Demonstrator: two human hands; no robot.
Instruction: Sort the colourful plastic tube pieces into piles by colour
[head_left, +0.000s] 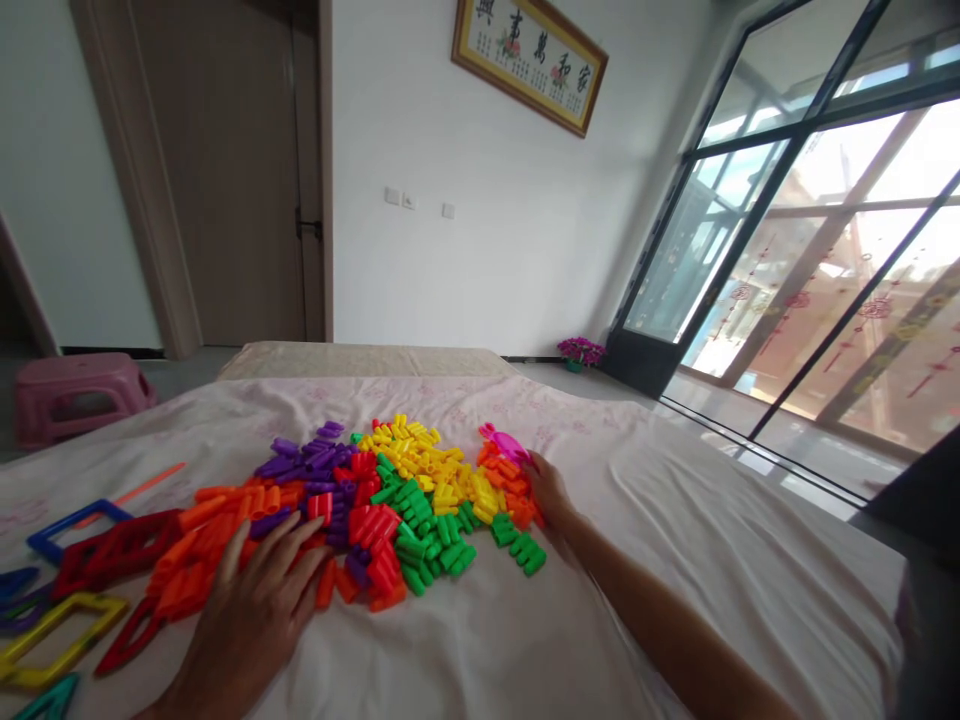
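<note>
My left hand [259, 590] lies with fingers spread over orange connector blocks [217, 530] on the left of the pile. A red block [319, 508] is by its fingertips. Farther off, my right hand [549, 488] is closed at the end of a pink plastic piece [508, 443], beside more orange blocks [514, 480]; its fingers are partly hidden. Between the hands are bullet-shaped plastic blocks grouped by colour: purple blocks [304, 460], yellow blocks [420, 455], green blocks [420, 515] and red blocks [379, 530].
Flat frame-shaped tiles lie at the left, among them a yellow frame [64, 640], a blue frame [79, 520] and a dark red piece [116, 550]. A pale cloth [675, 500] covers the surface. A pink stool [82, 395] stands beyond its left edge.
</note>
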